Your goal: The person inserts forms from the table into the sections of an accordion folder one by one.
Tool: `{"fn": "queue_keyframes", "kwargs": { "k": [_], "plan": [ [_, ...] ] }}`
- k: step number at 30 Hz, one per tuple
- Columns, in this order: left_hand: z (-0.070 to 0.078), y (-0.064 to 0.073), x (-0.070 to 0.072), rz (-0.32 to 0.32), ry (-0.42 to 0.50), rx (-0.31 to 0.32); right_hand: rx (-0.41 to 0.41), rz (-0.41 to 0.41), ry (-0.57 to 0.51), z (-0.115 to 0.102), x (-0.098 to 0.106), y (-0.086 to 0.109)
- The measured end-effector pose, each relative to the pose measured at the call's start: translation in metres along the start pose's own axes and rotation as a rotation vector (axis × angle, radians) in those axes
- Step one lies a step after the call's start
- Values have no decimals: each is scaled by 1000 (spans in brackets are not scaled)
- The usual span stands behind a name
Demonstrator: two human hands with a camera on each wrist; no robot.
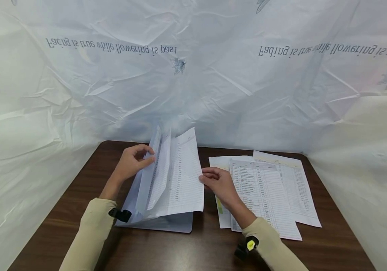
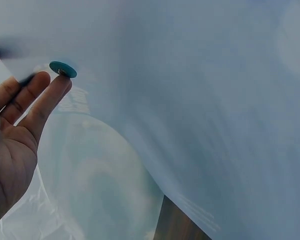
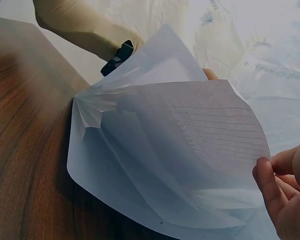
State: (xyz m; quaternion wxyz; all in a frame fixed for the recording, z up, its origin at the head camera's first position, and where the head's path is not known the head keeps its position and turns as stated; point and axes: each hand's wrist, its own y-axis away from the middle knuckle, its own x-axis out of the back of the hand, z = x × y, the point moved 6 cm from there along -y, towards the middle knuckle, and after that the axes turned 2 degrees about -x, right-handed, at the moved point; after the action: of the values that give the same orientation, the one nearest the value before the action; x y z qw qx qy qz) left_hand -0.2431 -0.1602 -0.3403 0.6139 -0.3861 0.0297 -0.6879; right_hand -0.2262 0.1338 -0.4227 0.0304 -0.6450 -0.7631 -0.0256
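Observation:
A translucent bluish plastic folder (image 1: pixel 176 223) lies on the table with its upper cover raised. My left hand (image 1: pixel 133 162) holds that cover at its left side, thumb and fingers bent about the edge. A teal round button (image 2: pixel 63 69) shows by the fingertips in the left wrist view. Inside the folder are printed paper sheets (image 1: pixel 159 169), their upper ends fanned apart. On the right, my right hand (image 1: pixel 221 184) pinches the edge of a lined printed sheet (image 1: pixel 186 177) between thumb and forefinger. The right wrist view shows this sheet (image 3: pixel 220 125) bowed upward over the folder.
Several overlapping printed sheets (image 1: pixel 261 195) lie on the right of the dark wooden table (image 1: pixel 166 250). A pale plastic curtain (image 1: pixel 213 94) with printed lettering hangs behind the table and along both sides.

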Motion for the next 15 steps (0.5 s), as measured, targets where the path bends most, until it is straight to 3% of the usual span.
{"fn": "queue_keyframes", "kwargs": {
  "k": [10, 15],
  "plan": [
    [1, 0, 0, 8, -9, 12, -10, -42, -82, 2, -15, -4],
    [2, 0, -1, 7, -8, 14, 0, -69, -70, 4, -24, -5]
  ]
}}
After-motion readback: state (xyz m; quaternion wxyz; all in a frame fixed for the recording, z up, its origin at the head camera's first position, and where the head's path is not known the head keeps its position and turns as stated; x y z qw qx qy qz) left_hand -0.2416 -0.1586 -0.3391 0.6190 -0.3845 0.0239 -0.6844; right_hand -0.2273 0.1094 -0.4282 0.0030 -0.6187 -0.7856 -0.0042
